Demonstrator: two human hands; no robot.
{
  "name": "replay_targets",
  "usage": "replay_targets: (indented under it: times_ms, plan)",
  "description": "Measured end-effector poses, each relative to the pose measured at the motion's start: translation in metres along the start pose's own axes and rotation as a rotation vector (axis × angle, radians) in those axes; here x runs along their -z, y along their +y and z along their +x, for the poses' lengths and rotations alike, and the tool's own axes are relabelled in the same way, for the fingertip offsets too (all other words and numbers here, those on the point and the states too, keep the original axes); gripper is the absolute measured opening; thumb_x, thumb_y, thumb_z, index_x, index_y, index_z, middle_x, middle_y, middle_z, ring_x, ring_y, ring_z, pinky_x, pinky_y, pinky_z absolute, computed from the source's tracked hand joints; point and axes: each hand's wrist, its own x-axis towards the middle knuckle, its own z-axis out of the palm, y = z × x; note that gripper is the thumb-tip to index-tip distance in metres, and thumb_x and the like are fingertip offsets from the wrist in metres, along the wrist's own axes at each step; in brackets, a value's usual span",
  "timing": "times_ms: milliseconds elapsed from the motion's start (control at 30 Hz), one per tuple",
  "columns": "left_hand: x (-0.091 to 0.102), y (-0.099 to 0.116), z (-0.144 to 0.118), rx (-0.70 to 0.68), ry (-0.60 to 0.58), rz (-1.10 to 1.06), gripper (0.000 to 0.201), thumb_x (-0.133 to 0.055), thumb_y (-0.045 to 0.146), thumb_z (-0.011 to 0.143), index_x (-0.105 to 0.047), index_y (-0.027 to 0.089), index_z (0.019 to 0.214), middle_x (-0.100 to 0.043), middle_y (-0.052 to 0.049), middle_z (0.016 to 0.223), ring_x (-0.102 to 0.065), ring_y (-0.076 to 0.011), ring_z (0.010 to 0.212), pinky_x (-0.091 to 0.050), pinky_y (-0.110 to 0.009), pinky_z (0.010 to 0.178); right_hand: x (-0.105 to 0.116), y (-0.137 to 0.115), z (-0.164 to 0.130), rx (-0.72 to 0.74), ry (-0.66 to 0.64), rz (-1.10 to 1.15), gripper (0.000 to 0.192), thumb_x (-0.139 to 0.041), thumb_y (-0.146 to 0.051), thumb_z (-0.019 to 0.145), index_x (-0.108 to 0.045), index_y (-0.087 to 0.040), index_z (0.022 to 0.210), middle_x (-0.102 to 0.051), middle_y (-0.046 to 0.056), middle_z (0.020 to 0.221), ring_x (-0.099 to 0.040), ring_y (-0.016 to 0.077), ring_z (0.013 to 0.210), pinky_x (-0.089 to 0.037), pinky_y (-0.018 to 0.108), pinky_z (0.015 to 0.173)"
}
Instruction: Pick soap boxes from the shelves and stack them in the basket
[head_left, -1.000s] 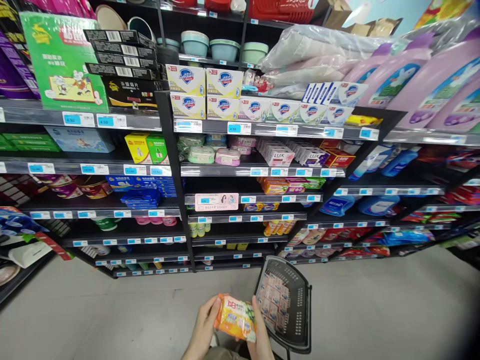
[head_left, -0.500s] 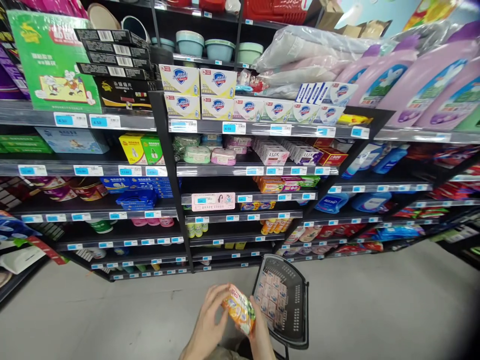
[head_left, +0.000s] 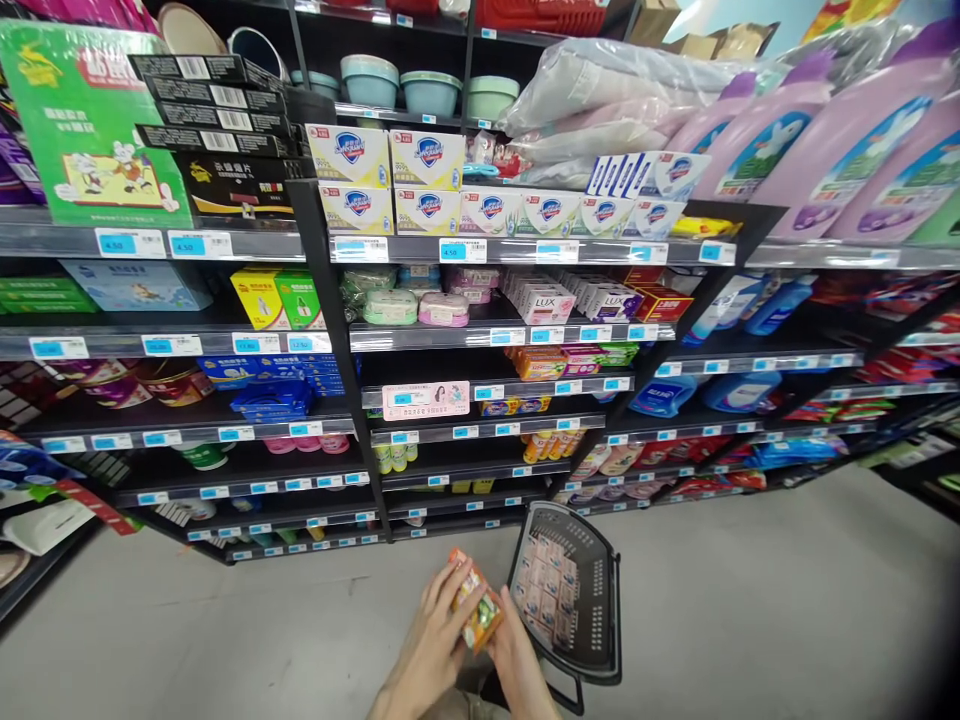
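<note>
My left hand [head_left: 439, 622] is wrapped over the left side and top of an orange soap pack [head_left: 480, 622] in a shiny printed wrapper. My right hand [head_left: 516, 650] grips the pack's lower right side, so both hands have it between them. The pack is tilted, low in front of me. Just to the right stands a dark grey shopping basket [head_left: 613, 620] on the floor. Rows of small pinkish soap boxes [head_left: 551, 585] lie inside it.
Shelves cross the view ahead, with white Safeguard boxes [head_left: 427, 155] on one shelf and LUX boxes [head_left: 550, 303] below. Orange packs [head_left: 534, 362] lie on a lower shelf. Large purple bottles [head_left: 810, 150] stand at the upper right. Grey floor [head_left: 300, 640] lies beneath.
The pack has been turned so that its side shows more, and the left fingers have moved further across it. The view has shifted slightly.
</note>
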Motion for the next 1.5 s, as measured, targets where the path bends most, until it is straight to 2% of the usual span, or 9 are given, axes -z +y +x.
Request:
replay_targets:
  times_ms: [167,300,400,467,533,633,800,967,1500]
  plan:
    - [0.014,-0.004,0.004,0.058,0.103,-0.223,0.075,-0.063,0.007,0.085,-0.054,0.035,0.155,-0.047,-0.011,0.166,-0.046,-0.0362,0.152,-0.046,-0.06,0.12,-0.009,-0.008,-0.014,0.019,-0.156,-0.061,0.081,-0.082,-0.085,0.061,-0.082,-0.018,0.107,-0.081,0.017,0.112,-0.073,0.0339,0.115,-0.055,0.04,0.093]
    - [0.02,0.0,0.006,0.279,0.263,-0.541,0.047,-0.07,0.023,0.087,-0.071,0.027,0.134,-0.065,-0.015,0.148,-0.061,-0.0349,0.139,-0.049,-0.054,0.119,-0.008,-0.01,-0.005,0.075,0.01,-0.161,0.068,-0.086,-0.077,0.061,-0.082,-0.015,0.09,-0.081,0.016,0.091,-0.076,0.0307,0.096,-0.053,0.033,0.079]
    - [0.016,0.01,0.001,0.503,0.33,-0.862,0.053,-0.086,0.037,0.075,-0.075,0.022,0.125,-0.074,-0.016,0.134,-0.07,-0.037,0.125,-0.055,-0.05,0.113,-0.007,-0.009,0.001,0.175,0.179,-0.292,0.054,-0.094,-0.063,0.055,-0.079,-0.017,0.079,-0.076,0.009,0.075,-0.072,0.0249,0.079,-0.047,0.028,0.067]
    - [0.009,0.018,-0.006,0.662,0.344,-1.123,0.062,-0.092,0.045,0.069,-0.075,0.022,0.125,-0.076,-0.015,0.131,-0.073,-0.037,0.121,-0.059,-0.048,0.107,-0.01,-0.01,-0.004,0.253,0.232,-0.301,0.051,-0.096,-0.06,0.054,-0.079,-0.019,0.08,-0.076,0.005,0.078,-0.069,0.0225,0.078,-0.048,0.028,0.067]
    - [0.001,0.026,-0.014,0.817,0.356,-1.358,0.067,-0.093,0.048,0.068,-0.073,0.023,0.127,-0.078,-0.014,0.127,-0.074,-0.0359,0.118,-0.061,-0.047,0.103,-0.016,-0.01,-0.013,0.266,0.188,-0.23,0.053,-0.094,-0.063,0.058,-0.08,-0.022,0.09,-0.079,0.004,0.09,-0.072,0.0235,0.085,-0.053,0.031,0.076]
    - [-0.006,0.033,-0.019,0.981,0.391,-1.551,0.069,-0.095,0.044,0.063,-0.072,0.021,0.124,-0.081,-0.012,0.113,-0.078,-0.0332,0.106,-0.064,-0.044,0.093,-0.028,-0.01,-0.025,0.148,-0.028,-0.117,0.061,-0.088,-0.07,0.067,-0.082,-0.017,0.097,-0.082,0.01,0.101,-0.075,0.0286,0.098,-0.054,0.039,0.093]
    - [-0.005,0.033,-0.015,1.049,0.406,-1.604,0.06,-0.095,0.037,0.065,-0.072,0.016,0.116,-0.081,-0.01,0.104,-0.078,-0.0279,0.09,-0.064,-0.04,0.085,-0.032,-0.009,-0.029,0.069,-0.161,-0.045,0.058,-0.092,-0.062,0.066,-0.084,-0.017,0.102,-0.082,0.013,0.109,-0.076,0.0294,0.102,-0.054,0.041,0.098]
    - [-0.005,0.039,-0.012,1.01,0.337,-1.578,0.067,-0.094,0.039,0.068,-0.07,0.016,0.125,-0.081,-0.01,0.105,-0.078,-0.0268,0.086,-0.063,-0.04,0.088,-0.021,-0.011,-0.034,0.068,-0.157,-0.067,0.051,-0.094,-0.044,0.064,-0.084,-0.019,0.107,-0.082,0.012,0.115,-0.076,0.0287,0.103,-0.055,0.039,0.097]
    - [0.001,0.04,-0.011,0.943,0.38,-1.474,0.073,-0.093,0.041,0.069,-0.065,0.019,0.133,-0.079,-0.007,0.106,-0.077,-0.0244,0.091,-0.061,-0.037,0.089,-0.024,-0.013,-0.033,0.025,-0.119,-0.084,0.053,-0.092,-0.042,0.069,-0.082,-0.018,0.114,-0.082,0.012,0.117,-0.076,0.0288,0.106,-0.054,0.04,0.097]
